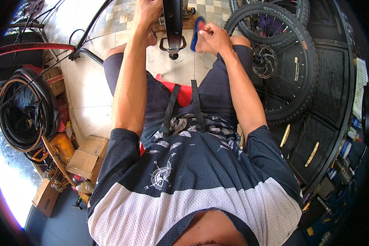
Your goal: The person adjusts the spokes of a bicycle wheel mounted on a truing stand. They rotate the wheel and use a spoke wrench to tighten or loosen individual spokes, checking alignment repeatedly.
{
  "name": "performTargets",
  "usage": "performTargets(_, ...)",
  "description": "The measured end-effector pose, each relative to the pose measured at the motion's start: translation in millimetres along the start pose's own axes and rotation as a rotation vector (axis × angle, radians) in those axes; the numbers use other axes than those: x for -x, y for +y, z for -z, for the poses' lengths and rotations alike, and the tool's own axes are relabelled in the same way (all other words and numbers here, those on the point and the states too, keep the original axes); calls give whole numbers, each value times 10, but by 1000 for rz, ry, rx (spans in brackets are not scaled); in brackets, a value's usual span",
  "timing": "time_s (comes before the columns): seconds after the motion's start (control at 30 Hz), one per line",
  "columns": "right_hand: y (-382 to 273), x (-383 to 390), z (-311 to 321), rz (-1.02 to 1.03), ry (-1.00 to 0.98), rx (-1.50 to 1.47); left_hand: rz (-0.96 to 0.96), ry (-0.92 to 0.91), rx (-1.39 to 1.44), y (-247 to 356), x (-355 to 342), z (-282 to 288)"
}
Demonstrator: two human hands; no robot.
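Observation:
At the top edge, my left hand (151,10) has curled fingers beside an upright black metal bar (173,28); what it grips is hard to make out. The bar has a looped fitting at its lower end, with a wooden block (162,25) and metal hardware behind it. My right hand (214,37), right of the bar, is closed in a pinch on a small red item (201,26), just above my foot in a blue sandal (194,41). A red seat (180,93) shows between my legs.
Bicycle wheels (287,76) lean at the right against black drawers (317,106). On the left are a red bicycle frame (37,47), stacked tyres (49,106), cardboard boxes (86,156) and an orange container (61,147). Tiled floor (84,82) surrounds my feet.

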State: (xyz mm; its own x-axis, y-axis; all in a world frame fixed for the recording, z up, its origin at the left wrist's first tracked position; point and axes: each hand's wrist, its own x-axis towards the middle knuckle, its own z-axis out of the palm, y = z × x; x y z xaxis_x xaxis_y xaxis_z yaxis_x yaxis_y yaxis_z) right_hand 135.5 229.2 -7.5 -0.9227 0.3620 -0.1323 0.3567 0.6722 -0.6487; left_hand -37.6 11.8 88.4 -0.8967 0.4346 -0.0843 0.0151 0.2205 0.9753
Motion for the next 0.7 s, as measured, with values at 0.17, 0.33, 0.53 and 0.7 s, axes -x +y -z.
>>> performTargets(0.17,10,-9,-16,9,4,-15,49,33,-231,-218,140,-57)
performTargets(0.33,32,-28,-37,2,-2,-12,42,100,-250,-536,127,-79)
performTargets(0.53,40,-38,-31,-25,-18,-19,135,130,66,-567,67,-145)
performTargets(0.7,30,-32,-23,-44,-23,-15,240,27,82,-788,71,-213)
